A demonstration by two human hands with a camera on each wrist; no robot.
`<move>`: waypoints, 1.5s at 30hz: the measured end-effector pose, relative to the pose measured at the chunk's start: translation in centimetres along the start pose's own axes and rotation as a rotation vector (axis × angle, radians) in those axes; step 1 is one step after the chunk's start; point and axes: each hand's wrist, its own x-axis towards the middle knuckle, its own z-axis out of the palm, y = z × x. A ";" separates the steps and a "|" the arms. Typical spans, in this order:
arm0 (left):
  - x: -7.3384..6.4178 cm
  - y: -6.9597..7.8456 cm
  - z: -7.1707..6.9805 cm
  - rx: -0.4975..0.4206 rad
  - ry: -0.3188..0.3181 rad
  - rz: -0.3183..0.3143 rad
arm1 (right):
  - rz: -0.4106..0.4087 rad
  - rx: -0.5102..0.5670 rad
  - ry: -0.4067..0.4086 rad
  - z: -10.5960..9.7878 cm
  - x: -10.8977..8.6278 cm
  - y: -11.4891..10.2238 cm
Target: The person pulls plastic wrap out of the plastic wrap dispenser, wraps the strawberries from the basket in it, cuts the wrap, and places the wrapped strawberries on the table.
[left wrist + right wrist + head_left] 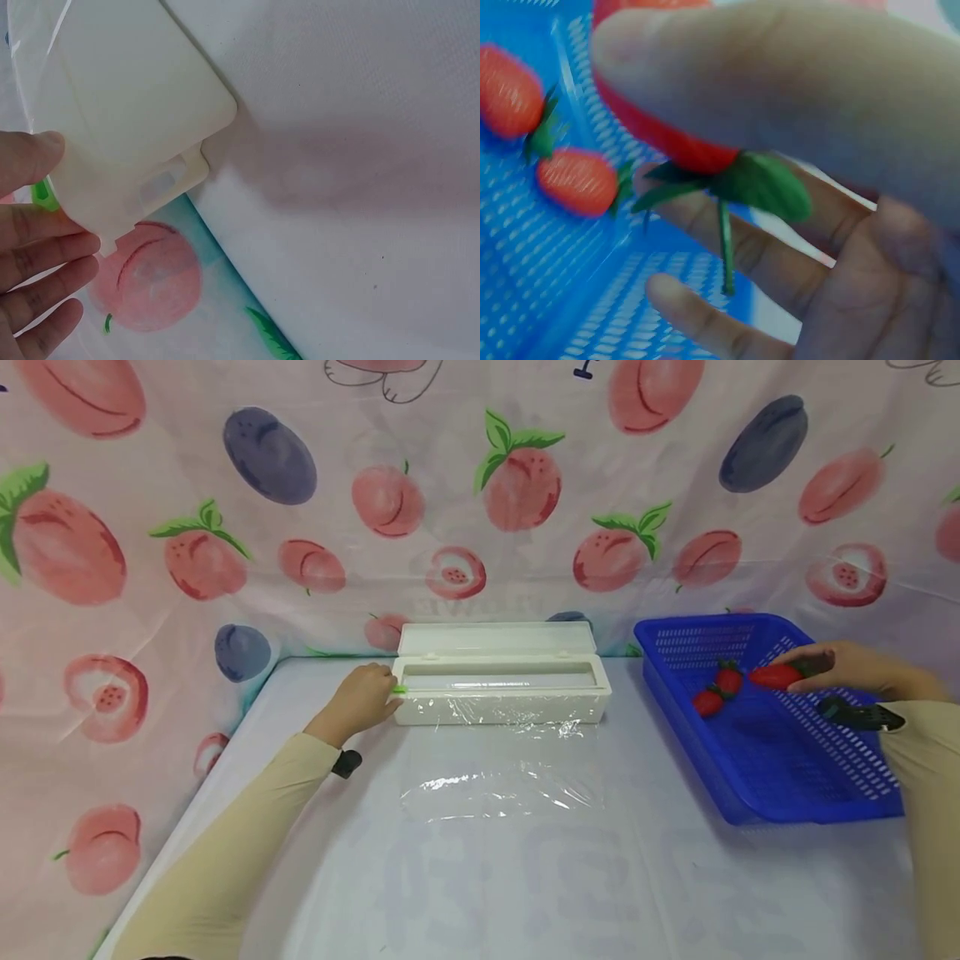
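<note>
Tabletop nook — fruit-print cloth (pixel 442 443) upright behind white-covered table (pixel 465 885) (kind of room unclear).

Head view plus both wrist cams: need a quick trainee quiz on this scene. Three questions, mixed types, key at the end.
1. Multiple choice. What does the right hand hold?
a) the clear film
b) a strawberry
c) the box lid

2. True or false: the lid of the white box is closed in the head view.

3. Short answer. In the left wrist view, what colour is the small tab between the thumb and index finger of the left hand?

Key
1. b
2. False: the lid stands open at the back of the white box.
3. Green; the tab is at the box's end.
</note>
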 end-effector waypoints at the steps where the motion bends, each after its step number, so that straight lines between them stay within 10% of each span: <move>1: 0.0 0.0 0.0 0.000 0.002 0.000 | -0.011 0.012 0.021 -0.3 -0.2 -0.5; 15: 0.0 -0.2 0.3 -0.026 0.022 0.005 | -0.083 0.114 0.217 -0.1 -3.0 -11.4; 28: 0.2 -0.3 0.3 -0.027 -0.002 -0.011 | -0.321 0.200 0.158 7.0 -2.0 -21.3; 45: 0.1 -0.3 0.4 -0.048 -0.013 -0.024 | -0.467 0.321 0.101 18.3 2.7 -25.8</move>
